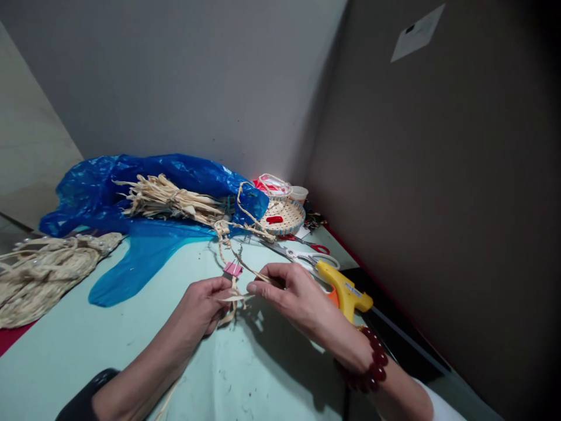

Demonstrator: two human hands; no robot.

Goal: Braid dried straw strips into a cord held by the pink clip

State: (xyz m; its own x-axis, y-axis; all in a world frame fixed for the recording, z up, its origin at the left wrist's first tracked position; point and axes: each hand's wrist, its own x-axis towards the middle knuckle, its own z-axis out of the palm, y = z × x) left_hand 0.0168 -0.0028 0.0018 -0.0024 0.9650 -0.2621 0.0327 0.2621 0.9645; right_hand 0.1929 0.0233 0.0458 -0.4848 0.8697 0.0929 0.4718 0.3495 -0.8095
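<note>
My left hand (205, 301) pinches pale strips of dried plant fibre just below a pink binder clip (233, 268). Between my fingers a flat fibre strip (240, 298) stretches across to my right hand (291, 292), which is closed on it and on a longer strand running up past the clip. A braided straw cord (223, 233) extends from the clip toward the back of the table. Beside my right hand lies a yellow glue gun (347, 289) with an orange trigger, partly hidden by my wrist.
A blue plastic bag (96, 187) at the back holds a tied bundle of dried fibre strips (169, 199). White-handled scissors (302, 256) and red-handled scissors (322, 248) lie near a round woven basket (289, 217). A coiled braid (52, 275) lies at left. Walls rise behind and at right.
</note>
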